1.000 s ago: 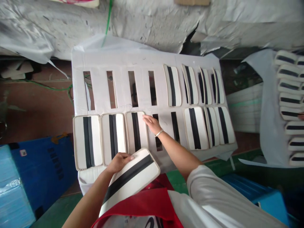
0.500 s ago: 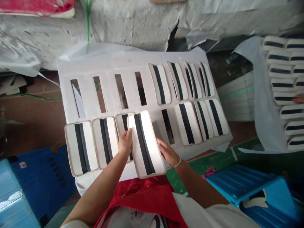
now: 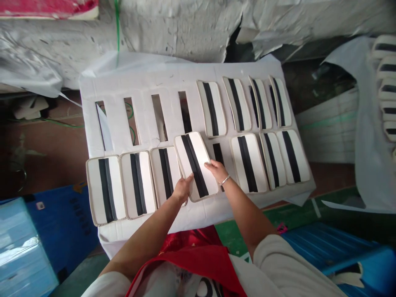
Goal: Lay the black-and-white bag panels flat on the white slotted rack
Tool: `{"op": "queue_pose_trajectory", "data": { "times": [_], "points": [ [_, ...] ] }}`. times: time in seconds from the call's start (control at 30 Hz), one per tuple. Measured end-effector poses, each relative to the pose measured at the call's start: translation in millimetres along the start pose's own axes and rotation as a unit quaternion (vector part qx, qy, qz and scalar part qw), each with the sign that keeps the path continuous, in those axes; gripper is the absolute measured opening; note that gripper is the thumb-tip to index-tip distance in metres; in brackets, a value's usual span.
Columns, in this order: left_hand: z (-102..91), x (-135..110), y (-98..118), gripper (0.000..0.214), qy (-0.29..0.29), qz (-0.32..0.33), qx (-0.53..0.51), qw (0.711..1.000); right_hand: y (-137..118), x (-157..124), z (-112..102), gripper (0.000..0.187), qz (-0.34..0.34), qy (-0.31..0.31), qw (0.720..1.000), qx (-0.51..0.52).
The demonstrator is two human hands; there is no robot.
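A white panel with rounded corners and a black centre strip is tilted over the front row of a white slotted board. My left hand pinches its lower left edge, with the thumb near the strip. On the right edge, my right hand grips it, thumb on top and other fingers underneath. Left of it lies a similar panel, partly overlapped. A bare dark slot shows just to the right, beside another panel.
Several more panels lie at the board's back right and front left. Open slots show at the back left. A blue box stands at lower left, a blue stool at lower right. More panels lie at the far right.
Both hands have moved the held panel away from me and slightly right, lower over the board. The panel to its left is now more exposed. The view has shifted a little.
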State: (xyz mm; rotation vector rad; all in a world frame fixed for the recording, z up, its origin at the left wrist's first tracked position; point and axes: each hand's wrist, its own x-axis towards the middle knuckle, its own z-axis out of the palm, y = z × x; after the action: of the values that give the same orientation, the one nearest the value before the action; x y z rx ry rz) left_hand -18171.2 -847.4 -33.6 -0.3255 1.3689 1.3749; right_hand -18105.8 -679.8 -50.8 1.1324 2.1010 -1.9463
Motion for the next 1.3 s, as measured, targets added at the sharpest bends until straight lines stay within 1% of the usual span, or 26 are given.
{"op": "queue_pose_trajectory", "data": {
  "times": [0.1, 0.13, 0.17, 0.23, 0.3, 0.33, 0.4, 0.47, 0.53, 0.6, 0.67, 0.73, 0.8, 0.87, 0.97, 1.07, 1.13, 1.23, 1.3],
  "points": [
    [-10.1, 1.1, -25.0, 0.039, 0.052, -0.036, 0.110, 0.992, 22.8, -11.9, 5.5, 0.043, 0.058, -0.022, 0.997, -0.043],
    [-12.8, 0.0, -30.3, 0.039, 0.059, -0.046, 0.133, 0.988, 28.0, -16.5, 7.2, 0.043, 0.072, -0.025, 0.996, -0.044],
    [-14.9, -1.4, -32.5, 0.037, 0.063, -0.048, 0.146, 0.986, 31.0, -19.8, 9.0, 0.043, 0.084, -0.026, 0.996, -0.023],
    [-17.9, -4.5, -26.3, 0.031, 0.075, -0.013, 0.162, 0.984, 29.8, -20.0, 13.8, 0.041, 0.110, -0.032, 0.990, 0.082],
    [-21.3, -7.8, -9.5, 0.029, 0.091, 0.053, 0.176, 0.979, 22.8, -11.5, 21.5, 0.041, 0.137, -0.050, 0.969, 0.201],
    [-23.7, -9.6, 0.1, 0.029, 0.099, 0.086, 0.186, 0.974, 19.4, -5.5, 26.3, 0.042, 0.147, -0.063, 0.957, 0.242],
    [-29.8, -13.1, 15.0, 0.032, 0.109, 0.126, 0.215, 0.962, 16.8, 5.0, 35.5, 0.044, 0.162, -0.097, 0.941, 0.282],
    [-35.7, -15.3, 18.1, 0.034, 0.113, 0.132, 0.240, 0.955, 21.9, 8.1, 41.2, 0.043, 0.170, -0.127, 0.929, 0.302],
    [-38.4, -14.6, 8.4, 0.036, 0.106, 0.107, 0.244, 0.958, 32.5, 1.8, 40.9, 0.043, 0.171, -0.136, 0.928, 0.303],
    [-35.8, -9.8, -8.7, 0.033, 0.087, 0.064, 0.230, 0.967, 44.2, -9.8, 34.3, 0.047, 0.170, -0.107, 0.947, 0.250],
    [-28.8, -1.1, -25.6, 0.031, 0.068, 0.024, 0.252, 0.965, 52.9, -19.2, 22.9, 0.049, 0.173, -0.058, 0.969, 0.169],
    [-21.1, 9.5, -36.7, 0.034, 0.066, 0.005, 0.304, 0.950, 56.9, -21.4, 10.1, 0.047, 0.162, -0.010, 0.986, 0.046],
    [-17.3, 18.9, -41.2, 0.038, 0.079, 0.004, 0.355, 0.931, 56.8, -17.0, -0.2, 0.047, 0.125, 0.009, 0.988, -0.088],
    [-19.1, 24.0, -42.2, 0.041, 0.095, 0.009, 0.378, 0.921, 54.8, -11.5, -5.1, 0.047, 0.084, -0.008, 0.979, -0.187],
    [-27.9, 22.0, -44.5, 0.042, 0.102, 0.010, 0.399, 0.911, 51.3, -10.1, -3.0, 0.045, 0.062, -0.046, 0.966, -0.247],
    [-34.6, 14.3, -49.8, 0.036, 0.087, 0.013, 0.395, 0.914, 46.4, -15.0, 4.0, 0.043, 0.042, -0.050, 0.934, -0.352],
    [-36.0, 11.1, -52.5, 0.032, 0.086, 0.017, 0.388, 0.917, 41.9, -15.8, 7.5, 0.041, 0.006, -0.061, 0.909, -0.411],
    [-35.2, 11.2, -53.8, 0.033, 0.104, 0.024, 0.383, 0.918, 36.7, -10.3, 8.3, 0.041, -0.038, -0.081, 0.891, -0.445],
    [-34.1, 12.4, -54.9, 0.034, 0.104, 0.038, 0.368, 0.923, 36.9, -5.2, 6.4, 0.044, -0.035, -0.083, 0.894, -0.440]
  ]
}}
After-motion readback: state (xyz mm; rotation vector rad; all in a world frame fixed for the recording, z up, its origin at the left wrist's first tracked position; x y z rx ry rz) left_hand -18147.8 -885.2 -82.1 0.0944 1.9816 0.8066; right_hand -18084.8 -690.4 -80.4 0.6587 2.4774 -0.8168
